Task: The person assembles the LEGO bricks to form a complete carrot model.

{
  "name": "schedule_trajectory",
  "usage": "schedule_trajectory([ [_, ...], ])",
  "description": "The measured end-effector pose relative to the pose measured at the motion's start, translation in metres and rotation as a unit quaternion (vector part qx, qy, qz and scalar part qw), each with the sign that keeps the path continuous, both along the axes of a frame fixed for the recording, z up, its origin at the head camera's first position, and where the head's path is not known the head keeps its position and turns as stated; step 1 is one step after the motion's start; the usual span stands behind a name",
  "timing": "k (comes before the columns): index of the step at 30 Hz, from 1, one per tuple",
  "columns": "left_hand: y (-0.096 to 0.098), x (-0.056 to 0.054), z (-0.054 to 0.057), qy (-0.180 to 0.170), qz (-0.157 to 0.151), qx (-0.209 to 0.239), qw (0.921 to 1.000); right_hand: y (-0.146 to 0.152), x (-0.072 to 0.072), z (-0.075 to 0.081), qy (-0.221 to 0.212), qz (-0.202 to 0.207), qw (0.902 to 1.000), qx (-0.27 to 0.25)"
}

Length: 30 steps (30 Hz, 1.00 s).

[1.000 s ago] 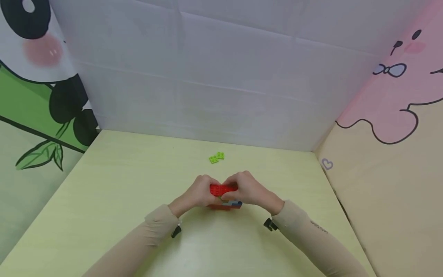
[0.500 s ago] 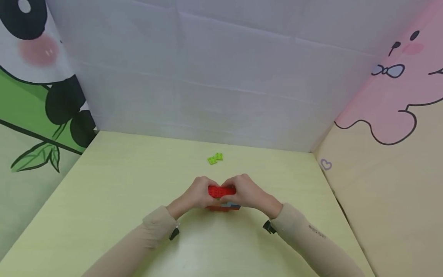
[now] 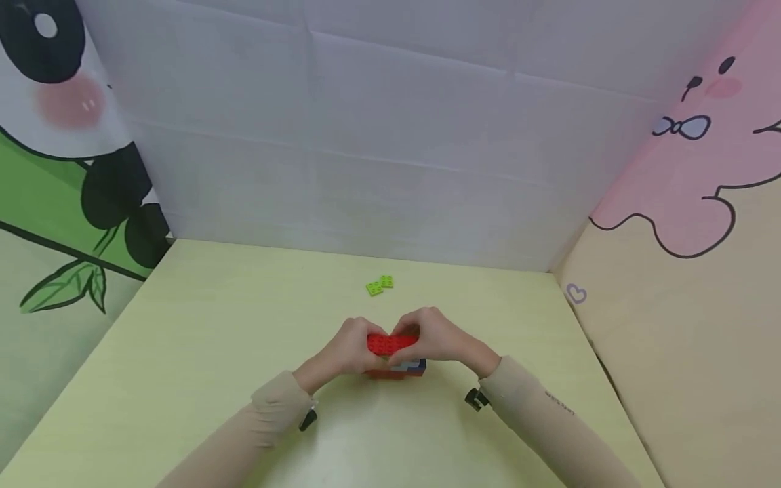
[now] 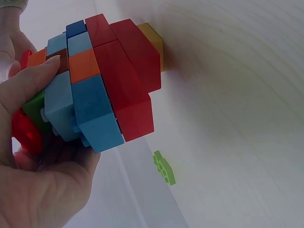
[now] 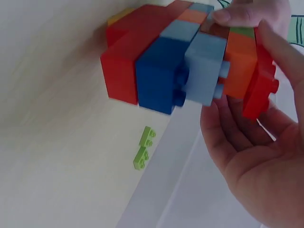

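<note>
A stacked structure of toy building bricks [image 3: 409, 369] stands on the table between the two hands. Red, blue, light blue, orange, brown and green bricks [image 4: 97, 111] make up its tiers, with a yellow one at the bottom. Red studded bricks [image 3: 387, 344] form its top. My left hand [image 3: 354, 346] grips the left side, its thumb lying across a brown brick and the fingers behind. At the upper right, my right hand [image 3: 433, 339] curls around the top, thumb by the red brick [image 5: 260, 85] and fingers behind the stack. Both hands partly hide the structure.
Two lime green bricks [image 3: 379, 285] lie close together on the table [image 3: 244, 325], beyond the hands. A pale sheet [image 3: 366, 135] rises at the table's back edge, and cartoon-printed panels flank both sides.
The view has tilted slightly. Both hands stay on the brick structure with only small shifts of the fingers around the red top, and the lime green bricks stay where they were.
</note>
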State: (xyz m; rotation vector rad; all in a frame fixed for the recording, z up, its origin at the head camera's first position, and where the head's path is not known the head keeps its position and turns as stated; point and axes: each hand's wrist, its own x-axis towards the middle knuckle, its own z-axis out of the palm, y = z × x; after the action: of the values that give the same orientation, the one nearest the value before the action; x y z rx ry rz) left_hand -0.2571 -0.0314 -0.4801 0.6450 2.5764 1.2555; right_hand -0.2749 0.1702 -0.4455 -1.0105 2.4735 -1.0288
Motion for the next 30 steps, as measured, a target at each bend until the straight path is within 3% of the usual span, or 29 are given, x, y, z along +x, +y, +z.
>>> schedule_trajectory([
  [6,0.0,0.001,0.0,0.003,-0.006,0.0,1.0,0.005,-0.012,0.004,-0.038,0.044,0.9983,0.005],
  [10,-0.001,0.0,0.001,0.001,0.0,-0.003,1.0,0.009,-0.029,0.002,-0.064,0.035,0.9972,-0.015],
  [15,-0.003,0.0,0.002,-0.017,0.002,-0.001,0.9998,0.006,-0.052,-0.005,-0.02,-0.013,0.9997,-0.007],
  [19,-0.003,-0.001,0.002,-0.021,0.007,-0.003,0.9997,-0.002,-0.069,-0.014,0.013,-0.074,0.9971,0.012],
  [23,-0.003,-0.001,0.001,-0.025,0.013,-0.004,0.9996,-0.01,-0.087,-0.027,0.042,-0.136,0.9888,0.047],
  [30,-0.002,0.001,0.001,-0.038,0.015,-0.008,0.9991,-0.024,-0.12,-0.053,0.059,-0.195,0.9727,0.111],
])
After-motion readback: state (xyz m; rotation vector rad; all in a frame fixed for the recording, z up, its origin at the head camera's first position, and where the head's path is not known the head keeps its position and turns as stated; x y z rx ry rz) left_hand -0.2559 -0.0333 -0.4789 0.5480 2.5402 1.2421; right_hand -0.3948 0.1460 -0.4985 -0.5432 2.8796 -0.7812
